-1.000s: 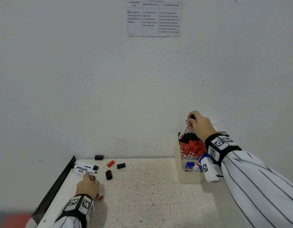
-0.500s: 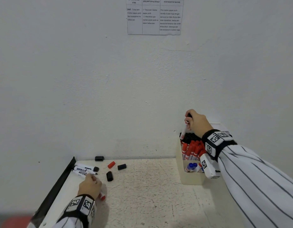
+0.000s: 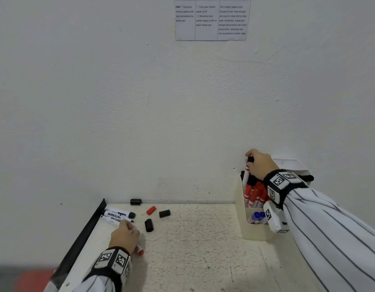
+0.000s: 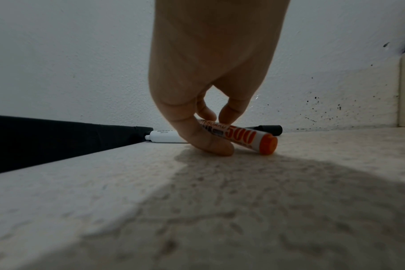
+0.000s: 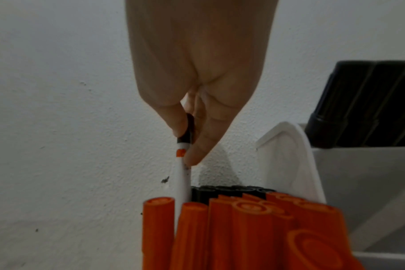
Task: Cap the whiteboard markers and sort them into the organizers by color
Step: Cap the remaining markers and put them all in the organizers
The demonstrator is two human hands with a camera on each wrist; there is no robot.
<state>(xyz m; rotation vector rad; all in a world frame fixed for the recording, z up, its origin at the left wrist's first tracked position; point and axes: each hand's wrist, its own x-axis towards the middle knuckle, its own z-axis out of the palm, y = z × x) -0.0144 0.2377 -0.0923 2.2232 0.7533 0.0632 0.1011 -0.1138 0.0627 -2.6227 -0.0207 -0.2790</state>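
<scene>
My right hand [image 3: 259, 163] pinches a white marker [image 3: 246, 175] by its black cap and holds it nearly upright. Its lower end sits among the markers at the back left of the cream organizer [image 3: 254, 232]. The right wrist view shows that marker [image 5: 184, 175] between the red caps [image 5: 243, 219] and the black caps behind them. Blue markers [image 3: 256, 217] lie in the organizer's front pocket. My left hand [image 3: 124, 237] grips a red marker [image 3: 139, 249] low on the table; the left wrist view shows the fingers curled round its barrel [image 4: 243, 136].
Two black markers [image 3: 119, 213] lie at the table's back left by a black edge strip [image 3: 83, 234]. Loose caps are nearby: a red one [image 3: 151, 210] and three black ones [image 3: 135, 201] [image 3: 164, 213] [image 3: 149, 225]. A second white holder [image 3: 287, 163] stands behind my right wrist.
My right hand has turned the black-capped marker from tilted to nearly upright and lowered it into the organizer. The left hand stays on the red marker.
</scene>
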